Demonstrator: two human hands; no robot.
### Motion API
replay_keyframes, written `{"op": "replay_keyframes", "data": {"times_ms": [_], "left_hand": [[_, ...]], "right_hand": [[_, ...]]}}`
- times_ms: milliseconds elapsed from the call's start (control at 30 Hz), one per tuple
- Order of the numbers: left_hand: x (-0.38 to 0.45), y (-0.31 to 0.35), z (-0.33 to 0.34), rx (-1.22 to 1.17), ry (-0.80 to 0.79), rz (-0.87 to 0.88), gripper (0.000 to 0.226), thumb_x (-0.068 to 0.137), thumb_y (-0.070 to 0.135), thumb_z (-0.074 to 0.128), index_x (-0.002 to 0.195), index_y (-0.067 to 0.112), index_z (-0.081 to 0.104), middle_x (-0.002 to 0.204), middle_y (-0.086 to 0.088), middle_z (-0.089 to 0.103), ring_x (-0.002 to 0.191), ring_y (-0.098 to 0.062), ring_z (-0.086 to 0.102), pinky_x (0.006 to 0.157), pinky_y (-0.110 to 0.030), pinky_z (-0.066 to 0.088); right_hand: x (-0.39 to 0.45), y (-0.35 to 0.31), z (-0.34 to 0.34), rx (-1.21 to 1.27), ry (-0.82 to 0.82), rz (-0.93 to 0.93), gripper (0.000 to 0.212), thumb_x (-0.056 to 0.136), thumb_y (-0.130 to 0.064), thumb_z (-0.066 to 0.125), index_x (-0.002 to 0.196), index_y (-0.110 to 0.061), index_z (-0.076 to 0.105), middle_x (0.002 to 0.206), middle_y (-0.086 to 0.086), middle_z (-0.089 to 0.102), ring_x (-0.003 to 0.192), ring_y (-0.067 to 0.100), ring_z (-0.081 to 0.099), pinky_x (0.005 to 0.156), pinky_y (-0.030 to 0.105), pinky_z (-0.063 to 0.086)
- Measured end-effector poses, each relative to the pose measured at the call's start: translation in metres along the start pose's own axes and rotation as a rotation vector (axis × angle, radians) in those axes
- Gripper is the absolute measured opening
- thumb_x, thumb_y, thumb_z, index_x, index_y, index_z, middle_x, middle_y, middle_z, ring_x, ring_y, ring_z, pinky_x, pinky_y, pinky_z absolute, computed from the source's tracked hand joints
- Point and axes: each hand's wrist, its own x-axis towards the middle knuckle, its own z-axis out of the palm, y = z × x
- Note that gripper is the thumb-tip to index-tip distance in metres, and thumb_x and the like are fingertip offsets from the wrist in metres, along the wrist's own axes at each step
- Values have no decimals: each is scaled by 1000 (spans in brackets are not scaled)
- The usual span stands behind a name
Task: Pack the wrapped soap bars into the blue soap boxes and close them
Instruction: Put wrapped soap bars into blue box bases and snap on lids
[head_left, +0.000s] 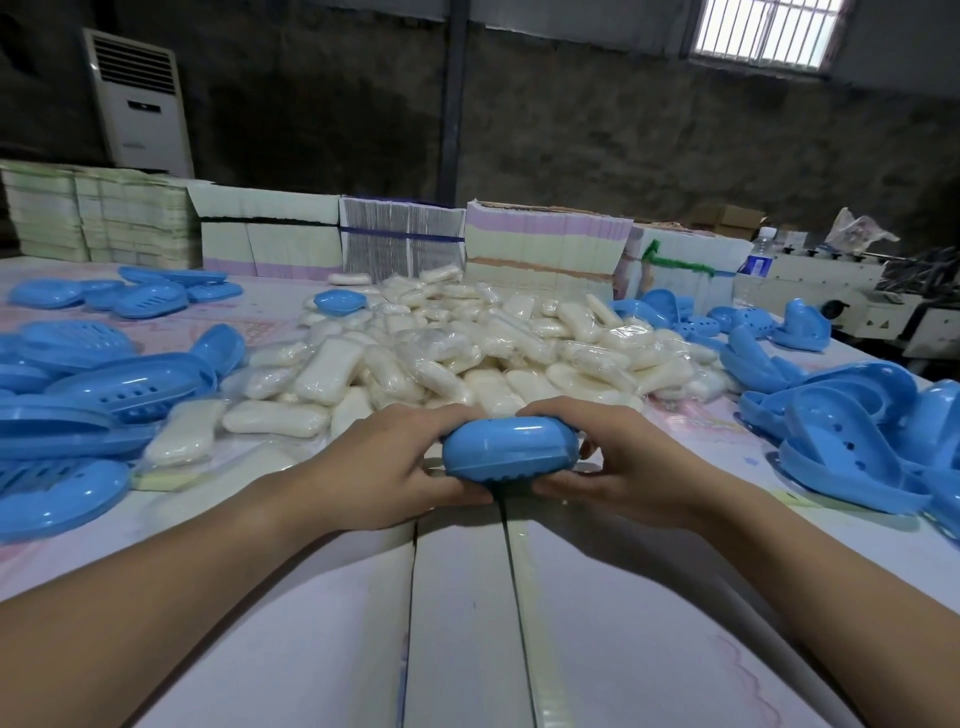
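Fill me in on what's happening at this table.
A person is packing soap. Both hands, left hand and right hand, grip a closed blue soap box by its ends, held just above the table. Behind it lies a big pile of wrapped soap bars. Open blue box halves are heaped at the right, and more are stacked at the left.

Closed blue soap box (510, 448) — before heaped wrapped soap bars (457, 348)
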Motion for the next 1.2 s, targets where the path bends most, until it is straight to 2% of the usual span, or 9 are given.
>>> {"op": "replay_keyframes", "data": {"times_ms": [133,367,500,667,833,900,967,1067,1200], "left_hand": [[0,3,-1,56,13,8,46,82,53,72,125,41,59,103,20,67,95,-2,61,79,-37,55],[-1,5,3,45,50,37,38,83,53,64,118,41,59,98,23,65,92,1,60,74,-31,51],[1,5,6,58,124,31,41,79,57,68,116,40,61,97,21,65,92,-4,60,76,-38,52],[0,5,7,75,236,27,43,77,53,70,116,39,61,102,21,63,95,-1,57,82,-36,51],[3,5,7,30,250,12,42,77,48,73,115,35,60,103,19,64,97,-3,56,84,-34,49],[2,6,6,55,269,26,43,77,48,70,116,34,61,105,19,63,98,-3,56,84,-36,49],[-1,7,6,89,272,59,42,79,45,69,119,34,61,108,19,62,99,-4,56,83,-39,50],[-3,11,3,166,280,151,41,84,44,67,123,34,60,113,22,62,103,-8,57,81,-40,51],[-2,17,5,157,292,189,45,84,49,65,128,43,53,118,31,57,110,-5,53,84,-36,52]], "right_hand": [[0,-3,3,-27,21,-23,51,83,-36,73,130,-29,54,119,-13,62,109,13,59,88,40,51],[2,-8,5,-122,78,-67,38,86,-37,69,121,-23,62,106,-9,67,97,15,63,79,42,51],[3,-11,7,-148,90,-49,31,88,-39,67,113,-23,64,97,-7,67,87,18,63,72,44,50],[4,-12,8,-182,104,15,40,85,-49,66,118,-28,61,98,-10,67,84,15,59,72,43,49],[5,-11,8,-340,145,44,41,83,-52,56,115,-27,60,93,-6,66,81,17,56,71,45,48],[5,-8,6,-229,113,59,41,83,-51,59,117,-28,59,97,-9,65,84,14,57,73,43,49],[4,-4,4,21,58,71,44,82,-50,66,122,-31,58,106,-12,64,92,13,60,77,39,51],[2,-3,3,297,-57,152,57,79,-65,61,130,-41,51,116,-12,59,102,17,60,86,42,54],[3,-9,2,294,-30,163,57,76,-65,62,129,-48,49,116,-9,61,98,19,62,85,48,55]]}}
